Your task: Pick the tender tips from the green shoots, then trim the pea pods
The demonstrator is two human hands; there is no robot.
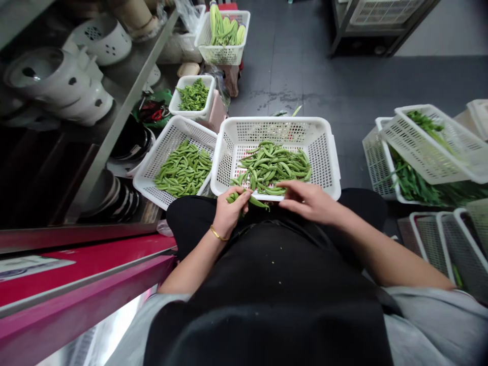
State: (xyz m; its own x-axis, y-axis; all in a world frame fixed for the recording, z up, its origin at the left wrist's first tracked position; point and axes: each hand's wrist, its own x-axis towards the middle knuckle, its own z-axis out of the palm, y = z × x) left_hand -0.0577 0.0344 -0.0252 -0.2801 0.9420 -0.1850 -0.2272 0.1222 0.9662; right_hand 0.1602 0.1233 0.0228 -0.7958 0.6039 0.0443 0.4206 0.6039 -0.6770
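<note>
My left hand [230, 207] is closed around several green pea pods [259, 203], one of them sticking out to the right past the thumb. To its right, my right hand [301, 200] hovers over the front rim of a white slotted basket [331, 168], fingers curved but apart, with nothing visible between them. A loose heap of pea pods [276, 165] lies in this basket, just beyond both hands. Left of it, a second white basket [147, 170] holds more pea pods [183, 170], which look plumper and are laid closely together.
Small green peppers or pods [193, 95] fill a white tub behind. Farther back, a basket [223, 55] holds bundled long beans [224, 30]. Metal shelving [125, 101] with white pots [49, 81] stands left. Stacked baskets [434, 152] with leafy greens [415, 178] are at right.
</note>
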